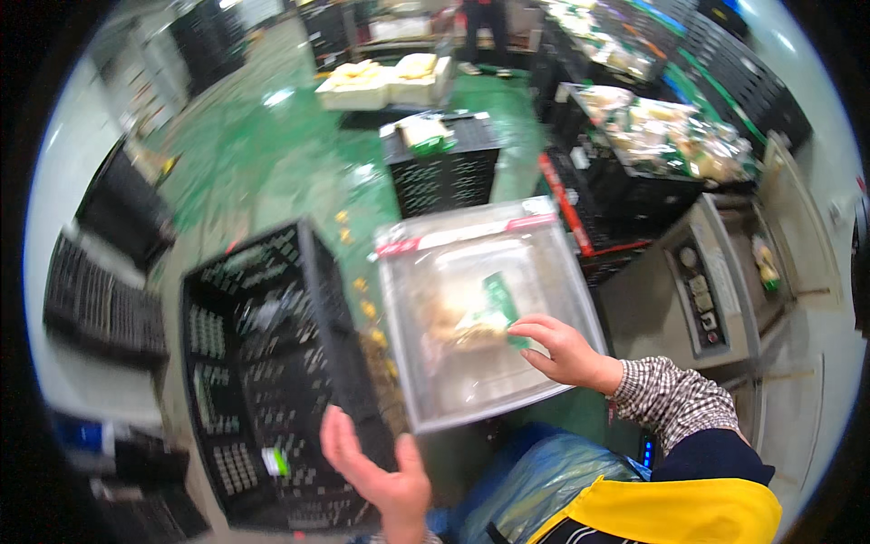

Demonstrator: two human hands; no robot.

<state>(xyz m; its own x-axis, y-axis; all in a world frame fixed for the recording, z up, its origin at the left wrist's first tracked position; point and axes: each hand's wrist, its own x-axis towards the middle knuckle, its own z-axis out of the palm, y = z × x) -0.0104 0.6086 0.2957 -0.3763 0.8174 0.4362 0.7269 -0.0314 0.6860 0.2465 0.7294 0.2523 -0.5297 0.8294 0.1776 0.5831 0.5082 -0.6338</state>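
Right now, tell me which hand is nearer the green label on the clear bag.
Right. The right hand has its fingertips at the green label on the clear bag; the left hand is lower, by the black crate.

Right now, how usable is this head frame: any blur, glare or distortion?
Head view: strong fisheye bending with a dark rim; left hand and black crate motion-blurred; glare on the clear plastic bag and the wet-looking green floor; right hand fairly sharp.

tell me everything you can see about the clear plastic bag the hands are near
The clear plastic bag is large, flat and glossy, with a red-and-white strip along its top edge. Pale food and a green label show through it. It is held tilted above the green floor, beside the black crate. The right hand touches its lower right side.
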